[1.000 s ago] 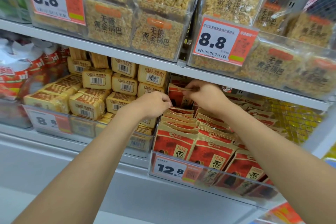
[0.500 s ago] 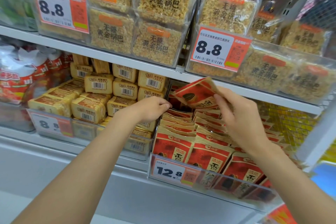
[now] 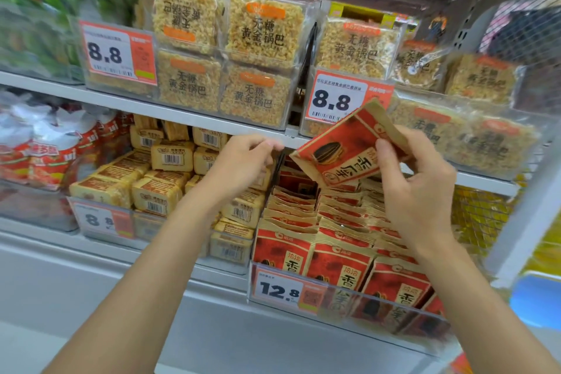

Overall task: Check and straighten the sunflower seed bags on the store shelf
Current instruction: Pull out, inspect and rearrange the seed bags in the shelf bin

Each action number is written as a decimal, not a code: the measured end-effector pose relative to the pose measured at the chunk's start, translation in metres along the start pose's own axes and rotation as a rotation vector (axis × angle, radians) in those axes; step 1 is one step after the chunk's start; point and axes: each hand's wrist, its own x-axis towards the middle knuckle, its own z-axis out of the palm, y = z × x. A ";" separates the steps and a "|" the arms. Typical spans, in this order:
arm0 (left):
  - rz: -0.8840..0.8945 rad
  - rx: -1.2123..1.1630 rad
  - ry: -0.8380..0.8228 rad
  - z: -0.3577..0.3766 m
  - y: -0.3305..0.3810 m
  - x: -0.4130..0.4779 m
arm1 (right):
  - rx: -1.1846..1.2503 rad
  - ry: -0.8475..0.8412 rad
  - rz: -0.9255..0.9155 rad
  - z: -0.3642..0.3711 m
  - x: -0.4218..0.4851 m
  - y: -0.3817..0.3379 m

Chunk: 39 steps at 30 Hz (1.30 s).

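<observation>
We face a white store shelf (image 3: 45, 83) whose upper level carries clear packs of golden rice crackers (image 3: 264, 33). Below it, to the right, rows of red and tan sunflower seed bags (image 3: 340, 261) stand upright one behind another in a clear tray (image 3: 379, 310). Just to their left are stacked tan snack packs (image 3: 158, 194). One seed bag (image 3: 343, 149) is lifted above the back rows and tilted, its top corner overlapping the 8.8 price tag (image 3: 334, 100). The right hand (image 3: 422, 191) pinches it, thumb on the printed front and fingers behind. The left hand (image 3: 243, 164) hovers just left of the bag under the shelf edge, fingers curled toward the thumb. We cannot tell whether they pinch anything. A 12.8 price tag (image 3: 279, 290) sits on the tray's front.
</observation>
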 end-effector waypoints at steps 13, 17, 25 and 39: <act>0.118 -0.008 -0.148 0.028 0.044 -0.024 | 0.399 -0.074 0.484 0.010 0.021 -0.024; 0.129 -0.018 -0.085 0.038 0.030 -0.033 | 0.490 -0.058 0.735 0.024 0.001 -0.023; 0.019 -0.087 -0.158 0.041 0.026 -0.046 | 0.472 -0.147 0.740 0.024 -0.019 -0.018; -0.030 -0.091 0.016 0.054 0.023 -0.047 | 0.471 -0.276 0.739 0.030 -0.038 -0.023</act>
